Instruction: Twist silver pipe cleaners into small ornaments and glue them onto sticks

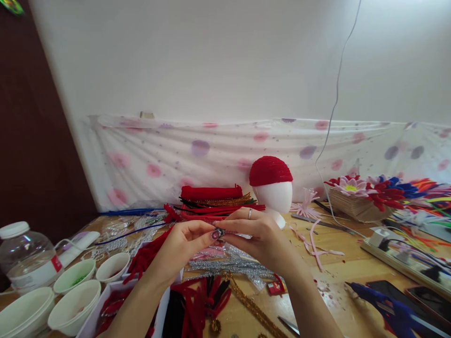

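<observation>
My left hand (183, 244) and my right hand (260, 237) meet above the middle of the table, fingertips pinched together on a small dark piece (219, 232) that I cannot make out. A ring sits on a finger of my right hand. Under the hands lie silver pipe cleaners (229, 267) and red pipe cleaners (197, 300). Behind the hands stands a white foam head with a red cap (271, 180) beside a stack of red, gold and black pipe cleaners (214, 202).
White bowls (73, 300) and a clear plastic jar (26, 256) stand at the left. A blue glue gun (380, 305), phones and a power strip (394, 256) lie at the right. Pipe-cleaner flowers (373, 188) sit at the back right. Scissors (317, 220) lie past the foam head.
</observation>
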The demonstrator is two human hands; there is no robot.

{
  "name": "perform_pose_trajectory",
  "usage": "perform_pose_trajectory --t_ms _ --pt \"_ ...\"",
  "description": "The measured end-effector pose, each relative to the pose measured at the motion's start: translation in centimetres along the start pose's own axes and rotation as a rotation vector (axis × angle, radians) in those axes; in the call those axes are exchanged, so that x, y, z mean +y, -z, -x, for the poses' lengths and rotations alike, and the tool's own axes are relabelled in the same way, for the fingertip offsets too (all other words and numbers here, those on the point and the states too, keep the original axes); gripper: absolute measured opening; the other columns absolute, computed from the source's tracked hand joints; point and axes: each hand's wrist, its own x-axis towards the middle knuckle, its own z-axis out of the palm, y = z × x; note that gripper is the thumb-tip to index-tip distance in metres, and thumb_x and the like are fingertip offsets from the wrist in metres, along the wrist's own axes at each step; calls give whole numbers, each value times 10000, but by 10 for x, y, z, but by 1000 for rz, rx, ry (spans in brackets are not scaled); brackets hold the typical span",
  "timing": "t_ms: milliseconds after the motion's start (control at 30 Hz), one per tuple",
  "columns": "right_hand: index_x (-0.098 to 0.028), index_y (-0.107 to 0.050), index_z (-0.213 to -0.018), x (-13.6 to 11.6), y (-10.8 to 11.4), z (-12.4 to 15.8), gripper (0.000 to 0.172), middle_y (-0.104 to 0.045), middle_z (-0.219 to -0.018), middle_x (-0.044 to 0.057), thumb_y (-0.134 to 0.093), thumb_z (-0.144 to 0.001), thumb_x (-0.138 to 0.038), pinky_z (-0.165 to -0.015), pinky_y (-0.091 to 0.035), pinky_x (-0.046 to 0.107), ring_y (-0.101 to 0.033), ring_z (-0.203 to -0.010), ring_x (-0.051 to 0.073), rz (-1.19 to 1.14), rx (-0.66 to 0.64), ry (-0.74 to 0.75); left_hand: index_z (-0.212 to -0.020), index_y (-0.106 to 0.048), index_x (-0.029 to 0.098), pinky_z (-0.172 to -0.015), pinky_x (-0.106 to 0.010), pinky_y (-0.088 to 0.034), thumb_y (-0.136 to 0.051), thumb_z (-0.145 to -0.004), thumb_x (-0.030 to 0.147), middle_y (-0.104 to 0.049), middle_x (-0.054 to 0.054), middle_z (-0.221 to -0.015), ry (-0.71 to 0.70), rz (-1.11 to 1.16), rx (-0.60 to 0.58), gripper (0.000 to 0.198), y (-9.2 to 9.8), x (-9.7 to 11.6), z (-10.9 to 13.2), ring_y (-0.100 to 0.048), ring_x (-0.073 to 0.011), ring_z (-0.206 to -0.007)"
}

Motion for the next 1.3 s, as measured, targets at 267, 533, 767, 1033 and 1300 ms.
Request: perform_pose_trajectory --t_ms 267,533,767,1033,1300 --pt "-200 -787 -1138 0 1 1 224 -774 -965 87 -645 -973 -254 -746 -562 308 -708 -867 184 -49 -73 2 -674 -796 201 -638 -254 -476 -913 -602 399 -750 -20 -677 78 51 -28 241 1 -2 0 -621 -154 -643" --pt "-192 -762 -1193 0 5 4 250 -766 -999 93 -625 -987 -228 -750 -550 314 -707 -880 185 -106 -178 -3 -640 -744 144 -599 -224 -420 -959 -522 458 -683 0 -612 183 105 -169 398 2 -3 1 -559 -114 -600" --pt "-221 -750 -1224 -1 5 3 276 -751 -1037 95 -606 -993 -181 -776 -547 318 -701 -912 187 -142 -202 -15 -594 -735 145 -555 -204 -414 -995 -424 382 -665 14 -569 223 279 -97 390 -6 -1 4 -551 -86 -544" --pt "-278 -710 -1287 1 -4 1 383 -745 -1032 53 -582 -978 -93 -794 -547 287 -682 -904 154 -171 -38 -59 -615 -778 187 -634 -208 -498 -980 -462 339 -724 17 -623 77 493 123 296 -22 -11 2 -625 -101 -608" --pt "-233 -787 -1120 0 -45 -5 281 -776 -959 64 -595 -951 -116 -732 -576 294 -704 -832 166 -198 268 -168 -633 -789 238 -752 -143 -505 -946 -521 317 -755 56 -683 -119 640 399 208 -30 -24 1 -649 -69 -713"
